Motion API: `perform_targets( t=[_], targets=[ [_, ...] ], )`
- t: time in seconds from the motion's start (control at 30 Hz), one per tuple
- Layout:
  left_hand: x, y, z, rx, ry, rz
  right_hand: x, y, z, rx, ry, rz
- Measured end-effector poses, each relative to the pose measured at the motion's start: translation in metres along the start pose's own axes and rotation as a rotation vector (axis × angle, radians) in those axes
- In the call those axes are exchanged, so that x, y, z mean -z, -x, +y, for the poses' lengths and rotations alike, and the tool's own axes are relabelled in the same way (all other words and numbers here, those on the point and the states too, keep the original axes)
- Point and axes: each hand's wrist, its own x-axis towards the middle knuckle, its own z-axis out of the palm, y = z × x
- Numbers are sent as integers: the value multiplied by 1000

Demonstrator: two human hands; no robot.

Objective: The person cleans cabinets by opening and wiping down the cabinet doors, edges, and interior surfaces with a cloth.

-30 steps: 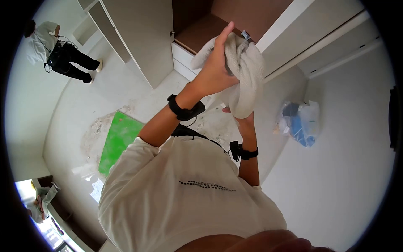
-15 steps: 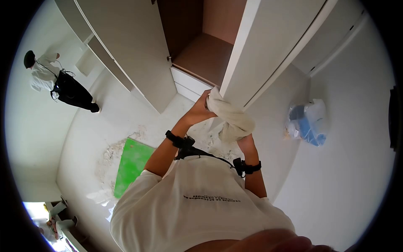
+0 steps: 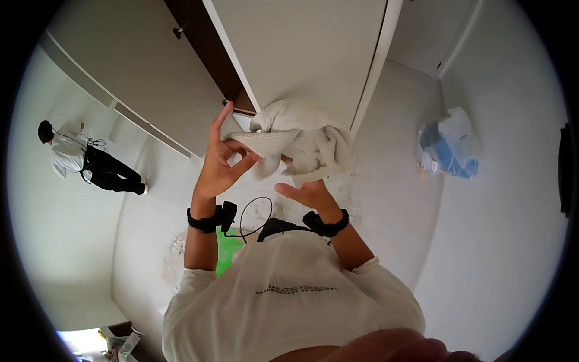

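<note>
A pale, ribbed cloth (image 3: 304, 142) hangs loosely folded in front of the white wardrobe panel (image 3: 307, 54). My left hand (image 3: 220, 169) pinches the cloth's left end between thumb and fingers, with the index finger pointing up. On the right, my right hand (image 3: 310, 194) is under the cloth's lower edge, its thumb stretched to the left. Most of its fingers are hidden behind the fabric, and it appears to support the cloth. Black bands with small devices sit on both wrists.
An open wardrobe door (image 3: 139, 54) with hinges stands at upper left. A clear plastic bag (image 3: 449, 145) with blue contents lies at right. A green board (image 3: 228, 250) is on the dusty floor (image 3: 386, 199). Another person (image 3: 90, 157) stands at far left.
The cloth has gone from a twisted bundle to a wider, opened-out shape. My left hand has moved left, and my right hand also shifted left. The view has turned, showing less of the wardrobe's interior.
</note>
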Motion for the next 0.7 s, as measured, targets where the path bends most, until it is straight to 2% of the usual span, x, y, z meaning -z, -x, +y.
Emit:
perform_targets(
  t=[0.03,0.07,0.1,0.13,0.17,0.3,0.4,0.5,0.6,0.7],
  targets=[
    [-8,3,-2,62,120,-24,-9,1,-2,86,-2,65],
    [-16,6,-7,124,238,-44,-3,6,0,79,70,44],
    [-22,9,-14,155,244,-180,4,11,6,67,140,20],
    [-36,14,-22,225,323,-228,7,18,12,50,210,-6],
    [-60,19,-25,258,376,-183,8,24,-1,-112,89,66],
    [-85,26,-22,331,281,-196,38,35,5,-108,94,50],
    [-72,31,-31,382,124,-231,35,26,-5,-74,39,108],
    [-78,25,-47,302,147,-119,59,1,-13,-132,237,-42],
    [-75,14,-44,344,143,-30,61,-12,-14,-212,254,-132],
    [-80,-6,-47,554,112,45,72,-5,8,-202,214,-67]
  ],
)
